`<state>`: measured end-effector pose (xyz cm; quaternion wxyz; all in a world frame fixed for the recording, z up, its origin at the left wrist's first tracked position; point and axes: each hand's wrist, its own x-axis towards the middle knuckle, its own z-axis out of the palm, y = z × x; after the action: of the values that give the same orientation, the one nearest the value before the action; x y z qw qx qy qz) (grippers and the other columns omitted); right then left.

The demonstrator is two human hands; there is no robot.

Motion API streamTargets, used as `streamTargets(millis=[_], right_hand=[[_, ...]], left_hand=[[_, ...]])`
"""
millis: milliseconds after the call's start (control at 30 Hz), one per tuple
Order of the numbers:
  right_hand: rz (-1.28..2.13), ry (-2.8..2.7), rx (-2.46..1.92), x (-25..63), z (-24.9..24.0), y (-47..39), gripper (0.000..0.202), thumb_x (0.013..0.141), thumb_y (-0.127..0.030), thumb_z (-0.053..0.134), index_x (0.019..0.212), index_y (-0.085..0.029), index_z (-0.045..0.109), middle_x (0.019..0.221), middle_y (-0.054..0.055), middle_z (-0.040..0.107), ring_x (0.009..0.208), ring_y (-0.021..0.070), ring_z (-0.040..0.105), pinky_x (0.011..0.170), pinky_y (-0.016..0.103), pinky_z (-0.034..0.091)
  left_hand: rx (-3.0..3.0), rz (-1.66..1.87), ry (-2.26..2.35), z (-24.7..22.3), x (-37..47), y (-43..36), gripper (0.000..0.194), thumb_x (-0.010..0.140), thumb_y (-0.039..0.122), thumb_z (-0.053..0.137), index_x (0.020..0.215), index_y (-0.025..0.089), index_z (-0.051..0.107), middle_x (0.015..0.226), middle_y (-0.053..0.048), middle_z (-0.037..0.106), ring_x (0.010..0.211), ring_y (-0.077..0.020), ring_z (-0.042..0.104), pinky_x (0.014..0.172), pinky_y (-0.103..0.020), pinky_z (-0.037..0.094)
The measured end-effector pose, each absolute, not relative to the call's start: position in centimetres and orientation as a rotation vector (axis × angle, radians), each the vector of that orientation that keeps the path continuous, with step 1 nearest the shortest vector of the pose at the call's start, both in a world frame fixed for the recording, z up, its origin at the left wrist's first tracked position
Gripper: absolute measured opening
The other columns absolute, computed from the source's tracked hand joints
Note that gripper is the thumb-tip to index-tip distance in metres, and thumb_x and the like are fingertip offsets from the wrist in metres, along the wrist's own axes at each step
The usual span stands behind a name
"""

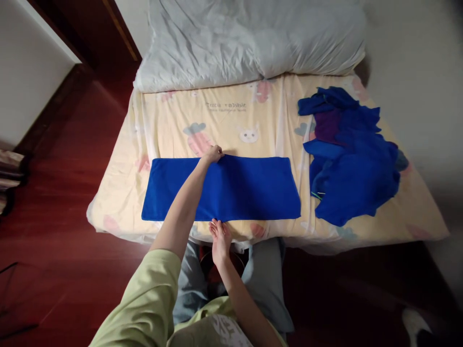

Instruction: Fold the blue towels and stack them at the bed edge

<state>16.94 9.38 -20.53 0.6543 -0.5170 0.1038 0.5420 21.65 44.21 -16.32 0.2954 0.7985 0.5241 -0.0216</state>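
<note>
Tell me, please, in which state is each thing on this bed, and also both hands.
Blue cloth: spread out, slightly uneven near its middle.
Cloth pile: crumpled, heaped.
Quilt: bunched up, wrinkled.
Sheet: spread out, with creases.
Left hand: closed on the blue cloth's far edge.
Right hand: at the near edge; grip unclear.

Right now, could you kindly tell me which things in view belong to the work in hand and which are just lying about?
In use:
blue cloth, laid flat
left hand, at its far edge
right hand, at its near edge
bed, beneath

Lying about:
white bedding
crumpled cloths, untouched, though possibly related
</note>
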Motion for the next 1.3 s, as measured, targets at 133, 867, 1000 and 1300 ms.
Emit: streamTargets(millis=[133, 867, 1000, 1300], right_hand=[[1.16, 0.098, -1.237, 17.4, -19.5, 9.2, 0.052, 0.075, -0.068, 0.079, 0.088, -0.02, 0.063, 0.101, 0.011, 0.079, 0.092, 0.0236, 0.076, 0.092, 0.04, 0.059], [0.178, -1.009, -1.162, 42.5, 20.2, 14.1, 0.044, 0.083, -0.057, 0.078, 0.09, -0.013, 0.074, 0.058, -0.003, 0.058, 0.048, 0.0097, 0.053, 0.048, 0.021, 0.046], [0.243, -1.003, -1.176, 43.2, 22.2, 12.9, 0.037, 0.082, -0.047, 0.084, 0.09, -0.011, 0.076, 0.057, -0.002, 0.06, 0.048, 0.0088, 0.055, 0.047, 0.02, 0.045], [0.278, -0.953, -1.21, 44.5, 24.0, 9.3, 0.022, 0.084, -0.028, 0.084, 0.089, -0.008, 0.076, 0.063, 0.0, 0.064, 0.054, 0.0071, 0.058, 0.053, 0.021, 0.046]], left_hand=[[2.076, 0.12, 1.401, -14.9, 21.5, 43.3, 0.023, 0.097, 0.019, 0.057, 0.113, 0.012, 0.072, 0.081, -0.009, 0.073, 0.074, -0.0175, 0.068, 0.082, -0.028, 0.054], [1.805, 1.52, 0.762, 27.4, 8.3, 30.8, 0.025, 0.08, 0.033, 0.078, 0.098, 0.018, 0.071, 0.089, -0.005, 0.073, 0.081, -0.0137, 0.068, 0.065, -0.019, 0.052], [1.853, 1.528, 0.817, 28.2, 8.3, 29.2, 0.018, 0.085, 0.03, 0.075, 0.095, 0.016, 0.071, 0.082, -0.004, 0.072, 0.078, -0.0129, 0.067, 0.065, -0.018, 0.05], [1.847, 1.385, 0.877, 28.0, 8.8, 27.7, 0.016, 0.088, 0.025, 0.078, 0.089, 0.011, 0.07, 0.069, -0.003, 0.068, 0.065, -0.0115, 0.067, 0.067, -0.022, 0.055]])
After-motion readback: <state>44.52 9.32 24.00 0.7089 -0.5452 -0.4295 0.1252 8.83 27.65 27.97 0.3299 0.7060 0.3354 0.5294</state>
